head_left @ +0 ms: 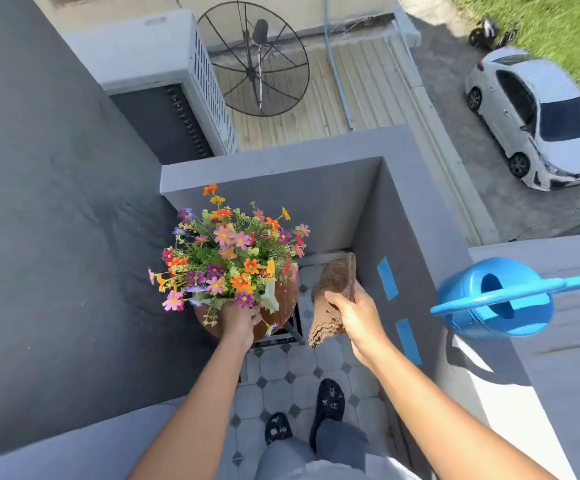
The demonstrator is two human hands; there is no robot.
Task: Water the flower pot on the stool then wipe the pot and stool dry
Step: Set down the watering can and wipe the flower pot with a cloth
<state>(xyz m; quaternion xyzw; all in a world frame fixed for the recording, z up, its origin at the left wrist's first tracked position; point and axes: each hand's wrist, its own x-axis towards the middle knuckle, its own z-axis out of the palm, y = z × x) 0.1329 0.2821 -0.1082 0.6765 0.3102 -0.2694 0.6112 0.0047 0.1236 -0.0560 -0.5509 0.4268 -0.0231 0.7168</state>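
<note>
- The left hand [238, 322] grips the near rim of the flower pot [283, 299], under the blooms.
- The pot sits on a dark stool [293, 332], only partly visible beneath it.
- The right hand [352, 315] clutches a brown cloth [333, 296], held just right of the pot, apart from it.
- A blue watering can [496, 296] rests on the ledge [565, 375], well right of both hands.

Left hand [238, 320] grips the near rim of the flower pot [281, 299] on the stool [293, 332]; right hand [352, 313] holds a brown cloth [333, 292] just beside it. Blue watering can [496, 296] sits on the ledge [576, 375], right.
</note>
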